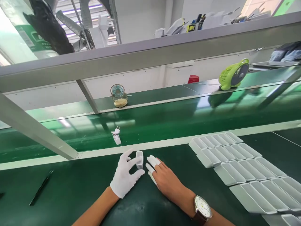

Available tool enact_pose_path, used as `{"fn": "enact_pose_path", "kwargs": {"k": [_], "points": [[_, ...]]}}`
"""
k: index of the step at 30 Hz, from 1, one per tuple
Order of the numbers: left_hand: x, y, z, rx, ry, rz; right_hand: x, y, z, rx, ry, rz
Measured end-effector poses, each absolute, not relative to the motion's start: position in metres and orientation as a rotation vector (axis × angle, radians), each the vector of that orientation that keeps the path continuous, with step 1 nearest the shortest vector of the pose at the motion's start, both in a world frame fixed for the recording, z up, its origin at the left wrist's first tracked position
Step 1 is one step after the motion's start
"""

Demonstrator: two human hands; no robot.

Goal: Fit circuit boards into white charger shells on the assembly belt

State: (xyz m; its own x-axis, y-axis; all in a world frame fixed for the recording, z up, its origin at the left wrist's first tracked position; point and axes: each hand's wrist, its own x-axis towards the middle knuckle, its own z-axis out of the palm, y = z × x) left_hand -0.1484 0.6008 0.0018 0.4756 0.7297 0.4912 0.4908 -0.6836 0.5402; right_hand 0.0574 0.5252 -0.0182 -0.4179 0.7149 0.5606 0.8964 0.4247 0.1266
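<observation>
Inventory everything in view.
Table: 1, dark green, foreground
Belt: 1, green, beyond table
Casing: 1, white, table centre
Open casings: many, white, right
Plug piece: 1, white, belt
Thin tool: 1, black, left
Small fan: 1, beige-teal, beyond belt
Big fan: 1, lime, right rear
Unknown item: 1, red, between fans
Frame: 1, grey, overhead
Background items: several, mixed, top, blurred
Watch: 1, white dial, right wrist
Left hand: 1, white glove, at casing
Right hand: 1, white finger covers, beside casing

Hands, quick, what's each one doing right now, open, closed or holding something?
Left hand: open, fingers spread at the white case, not closed around it.
Right hand: open, beside the case, no held thing visible.
</observation>
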Motion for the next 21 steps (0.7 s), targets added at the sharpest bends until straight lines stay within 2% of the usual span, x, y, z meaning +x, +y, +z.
{"fn": "enact_pose_path", "kwargs": {"k": [7, 21], "points": [[-0.149, 0.6043, 0.002, 2.483, 0.855, 1.118, 0.056, 0.5231, -0.018, -1.408, -2.253, -0.563], [-0.1483, 0.601, 0.0029, 2.481, 0.905, 1.136, 0.0578, 0.5224, -0.0199, -1.423, -2.273, -0.517]]}}
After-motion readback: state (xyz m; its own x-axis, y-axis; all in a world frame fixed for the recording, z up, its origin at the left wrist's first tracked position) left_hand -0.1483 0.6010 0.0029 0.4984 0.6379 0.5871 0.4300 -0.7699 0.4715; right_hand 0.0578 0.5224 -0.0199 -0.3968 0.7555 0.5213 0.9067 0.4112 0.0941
